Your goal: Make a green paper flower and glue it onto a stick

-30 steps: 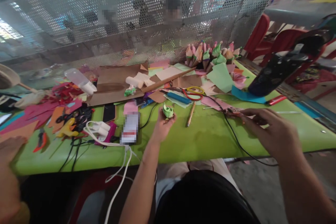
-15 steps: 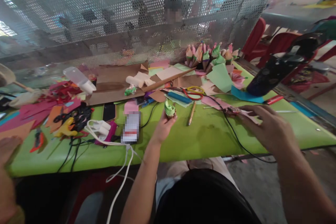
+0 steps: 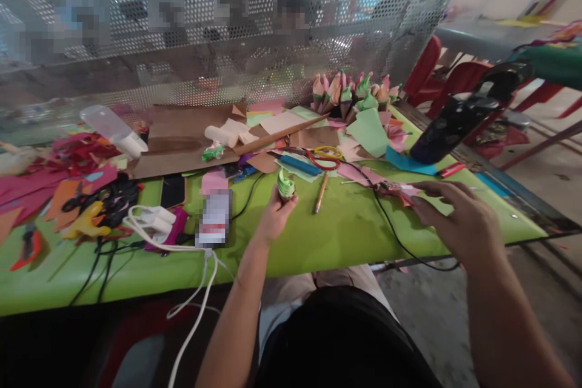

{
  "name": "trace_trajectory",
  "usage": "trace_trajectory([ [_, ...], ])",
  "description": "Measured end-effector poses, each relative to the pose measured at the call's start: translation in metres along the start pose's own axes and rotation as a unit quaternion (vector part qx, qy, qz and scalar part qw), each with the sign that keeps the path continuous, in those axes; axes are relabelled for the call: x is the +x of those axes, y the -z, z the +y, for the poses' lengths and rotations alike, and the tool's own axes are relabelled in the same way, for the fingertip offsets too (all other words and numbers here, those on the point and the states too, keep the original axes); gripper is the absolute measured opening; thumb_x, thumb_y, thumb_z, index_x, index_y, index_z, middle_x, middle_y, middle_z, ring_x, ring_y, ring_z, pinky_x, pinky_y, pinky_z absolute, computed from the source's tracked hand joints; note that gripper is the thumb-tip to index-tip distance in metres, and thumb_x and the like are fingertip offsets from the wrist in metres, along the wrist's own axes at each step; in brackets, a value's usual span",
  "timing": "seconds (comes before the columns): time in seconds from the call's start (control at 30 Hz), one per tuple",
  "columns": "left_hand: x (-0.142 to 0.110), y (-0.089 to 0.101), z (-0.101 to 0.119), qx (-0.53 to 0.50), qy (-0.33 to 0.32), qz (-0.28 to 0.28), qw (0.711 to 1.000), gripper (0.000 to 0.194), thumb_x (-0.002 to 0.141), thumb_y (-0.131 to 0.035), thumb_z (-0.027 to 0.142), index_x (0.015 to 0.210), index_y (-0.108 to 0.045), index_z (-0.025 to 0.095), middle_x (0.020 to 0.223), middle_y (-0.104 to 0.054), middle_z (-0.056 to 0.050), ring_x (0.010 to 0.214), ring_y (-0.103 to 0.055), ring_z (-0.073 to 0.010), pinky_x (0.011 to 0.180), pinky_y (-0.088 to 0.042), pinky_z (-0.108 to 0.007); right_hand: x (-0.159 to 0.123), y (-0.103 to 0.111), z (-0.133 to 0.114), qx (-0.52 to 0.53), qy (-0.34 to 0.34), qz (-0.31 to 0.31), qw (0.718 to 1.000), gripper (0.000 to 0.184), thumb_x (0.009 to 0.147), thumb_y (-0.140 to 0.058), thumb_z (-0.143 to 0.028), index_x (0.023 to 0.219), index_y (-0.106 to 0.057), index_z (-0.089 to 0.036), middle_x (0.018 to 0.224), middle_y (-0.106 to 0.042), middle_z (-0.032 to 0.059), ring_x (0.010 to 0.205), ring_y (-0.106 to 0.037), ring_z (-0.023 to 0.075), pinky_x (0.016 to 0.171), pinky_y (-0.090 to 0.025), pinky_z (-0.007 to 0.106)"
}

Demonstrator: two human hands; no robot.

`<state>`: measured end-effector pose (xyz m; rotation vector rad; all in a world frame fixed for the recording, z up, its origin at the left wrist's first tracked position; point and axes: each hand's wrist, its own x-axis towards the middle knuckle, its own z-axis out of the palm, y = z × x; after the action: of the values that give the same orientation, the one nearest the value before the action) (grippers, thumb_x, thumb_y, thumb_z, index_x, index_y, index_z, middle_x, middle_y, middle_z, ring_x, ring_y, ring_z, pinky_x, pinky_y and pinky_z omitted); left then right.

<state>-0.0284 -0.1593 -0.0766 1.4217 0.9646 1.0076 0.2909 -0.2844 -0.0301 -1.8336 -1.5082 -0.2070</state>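
My left hand [image 3: 275,217] is closed around the base of a small paper ice-cream cone [image 3: 286,184], its pale green swirl pointing up. Out to the right, my right hand [image 3: 459,215] hovers low over the table, thumb and forefinger apart. Its fingertips reach a small pinkish and white item [image 3: 406,194], too blurred to name. A black cord [image 3: 400,218] loops past it. Between my hands lies a pencil [image 3: 321,193]. Behind the pencil are a blue stick-like object [image 3: 299,165] and red-handled scissors [image 3: 326,163].
Several finished paper cones [image 3: 350,94] stand at the back. A dark bottle [image 3: 448,127] stands at the right. Brown cardboard [image 3: 182,133] lies by the perforated metal screen [image 3: 191,66]. Left are a phone [image 3: 214,218], white cable [image 3: 207,291], red-and-black cutters [image 3: 28,247] and red paper scraps [image 3: 82,154].
The view has swung slightly right, so the table contents sit further left. Thumb and forefinger of my right hand look further apart. Another person's hand at the far left has gone from view.
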Motion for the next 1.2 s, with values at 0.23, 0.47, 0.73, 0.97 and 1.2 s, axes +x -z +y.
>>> trace_trajectory([
  [0.23, -0.001, -0.001, 0.003, -0.013, 0.02, -0.003, 1.0, 0.041, 0.082, -0.073, 0.046, 0.111, -0.062, 0.02, 0.112, -0.069, -0.007, 0.106, -0.062, -0.0207, 0.096, -0.049, -0.035, 0.025, -0.052, -0.05, 0.028, 0.218, -0.161, 0.962, 0.027, 0.099, -0.051, -0.02, 0.109, -0.076, -0.023, 0.114, -0.077, 0.0096, 0.104, -0.071, 0.0263, 0.089, -0.054, 0.039],
  [0.47, -0.002, -0.001, 0.009, -0.016, 0.035, 0.009, 0.999, 0.037, 0.08, -0.073, 0.042, 0.107, -0.062, 0.019, 0.103, -0.068, -0.005, 0.097, -0.061, -0.019, 0.092, -0.049, -0.034, 0.057, -0.101, -0.098, -0.116, 0.387, -0.335, 0.851, 0.022, 0.094, -0.054, -0.008, 0.102, -0.073, -0.016, 0.097, -0.075, 0.0111, 0.085, -0.068, 0.0214, 0.072, -0.043, 0.032],
  [0.73, -0.004, -0.004, 0.011, -0.035, 0.023, 0.002, 0.999, 0.039, 0.079, -0.074, 0.043, 0.107, -0.062, 0.02, 0.101, -0.066, -0.004, 0.098, -0.058, -0.0198, 0.092, -0.046, -0.033, 0.059, -0.105, -0.087, -0.1, 0.493, -0.308, 0.808, 0.015, 0.098, -0.054, -0.012, 0.095, -0.068, -0.016, 0.087, -0.071, 0.0095, 0.079, -0.064, 0.0212, 0.068, -0.041, 0.032],
  [0.97, -0.001, -0.007, 0.005, -0.082, 0.004, -0.011, 0.997, 0.035, 0.077, -0.077, 0.041, 0.096, -0.057, 0.02, 0.086, -0.055, 0.0, 0.08, -0.048, -0.0139, 0.084, -0.045, -0.03, 0.061, -0.057, -0.099, 0.308, 0.214, -0.156, 0.914, 0.005, 0.093, -0.064, -0.023, 0.098, -0.064, -0.022, 0.092, -0.076, 0.0043, 0.084, -0.072, 0.0197, 0.076, -0.054, 0.031],
  [1.2, -0.004, -0.007, 0.007, -0.041, 0.013, -0.007, 0.999, 0.023, 0.085, -0.07, 0.032, 0.098, -0.056, 0.02, 0.088, -0.052, 0.001, 0.081, -0.045, -0.0127, 0.083, -0.044, -0.027, 0.055, -0.034, -0.124, 0.499, 0.056, -0.166, 0.849, 0.025, 0.082, -0.081, -0.036, 0.091, -0.061, -0.025, 0.087, -0.075, 0.0017, 0.089, -0.076, 0.0224, 0.082, -0.06, 0.037],
])
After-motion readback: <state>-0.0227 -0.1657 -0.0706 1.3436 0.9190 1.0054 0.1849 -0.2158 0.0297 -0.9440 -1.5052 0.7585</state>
